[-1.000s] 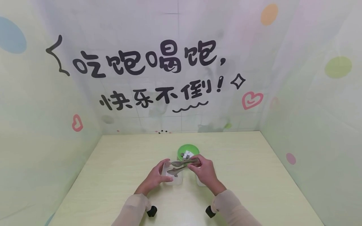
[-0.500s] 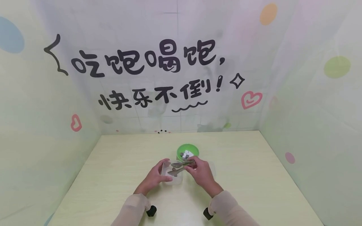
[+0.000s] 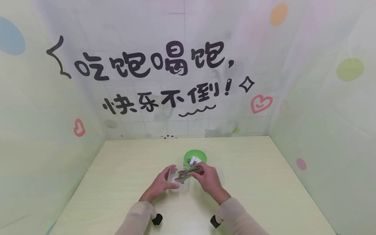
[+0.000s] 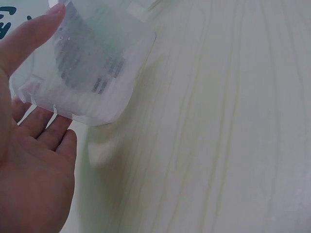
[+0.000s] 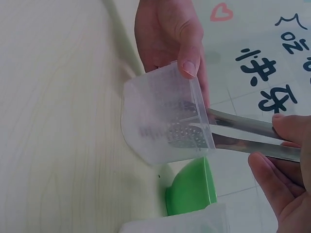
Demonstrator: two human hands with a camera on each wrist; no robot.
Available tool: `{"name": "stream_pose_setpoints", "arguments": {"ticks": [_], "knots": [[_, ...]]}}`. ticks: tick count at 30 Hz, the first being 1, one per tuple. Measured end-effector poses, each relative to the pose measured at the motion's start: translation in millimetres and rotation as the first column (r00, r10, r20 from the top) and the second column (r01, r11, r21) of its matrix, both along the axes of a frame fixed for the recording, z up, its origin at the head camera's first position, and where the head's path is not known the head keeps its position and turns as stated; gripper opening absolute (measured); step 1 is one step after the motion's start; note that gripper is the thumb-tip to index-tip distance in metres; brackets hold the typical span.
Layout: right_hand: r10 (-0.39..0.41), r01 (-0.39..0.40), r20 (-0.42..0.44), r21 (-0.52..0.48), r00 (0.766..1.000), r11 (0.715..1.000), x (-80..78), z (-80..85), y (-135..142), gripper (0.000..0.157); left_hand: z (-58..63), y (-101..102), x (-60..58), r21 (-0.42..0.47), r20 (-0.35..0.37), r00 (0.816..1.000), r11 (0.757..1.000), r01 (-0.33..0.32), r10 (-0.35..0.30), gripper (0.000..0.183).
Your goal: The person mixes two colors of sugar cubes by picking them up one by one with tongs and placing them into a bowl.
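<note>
My left hand (image 3: 160, 184) holds a clear plastic container (image 3: 183, 188), thumb at the near side of its rim and fingers at the far side. In my right hand (image 3: 212, 179) is a pair of metal tongs (image 5: 243, 122), pinched between thumb and fingers. Their perforated tips reach inside the container and show blurred through its wall (image 4: 104, 104) in the left wrist view. The tong arms stand slightly apart. Whether a piece lies between the tips I cannot tell. Just behind the container is a green bowl (image 3: 195, 153) with several white and grey cubes (image 3: 194, 160) in it.
A second clear container (image 5: 180, 224) stands to the right, mostly covered by my right hand in the head view. The pale wooden table (image 3: 132, 156) meets printed fabric walls (image 3: 188, 127) at the back and sides.
My right hand has shifted a little left with the tongs, and the tong tips have come closer together inside the container. The left hand and its container have stayed in place.
</note>
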State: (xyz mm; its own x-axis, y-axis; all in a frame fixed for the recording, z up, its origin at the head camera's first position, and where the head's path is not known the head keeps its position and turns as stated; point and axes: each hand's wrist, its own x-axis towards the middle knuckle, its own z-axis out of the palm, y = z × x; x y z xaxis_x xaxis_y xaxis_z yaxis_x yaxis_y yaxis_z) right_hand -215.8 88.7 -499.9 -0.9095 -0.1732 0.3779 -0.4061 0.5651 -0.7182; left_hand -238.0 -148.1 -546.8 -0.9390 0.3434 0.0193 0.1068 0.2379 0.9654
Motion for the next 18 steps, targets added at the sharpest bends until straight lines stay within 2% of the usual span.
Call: {"name": "stream_pose_setpoints", "arguments": {"ticks": [4, 18], "knots": [[-0.003, 0.003, 0.001, -0.013, 1.0, 1.0, -0.7, -1.3, 1, 0.025, 19.2, 2, 9.5, 0.002, 0.009, 1.0, 1.0, 0.012, -0.012, 0.081], [-0.007, 0.007, 0.023, -0.017, 1.0, 1.0, -2.0, -1.4, -4, 0.021, 18.7, 3, 8.6, 0.017, 0.008, 1.0, 1.0, 0.021, -0.021, 0.083]]}}
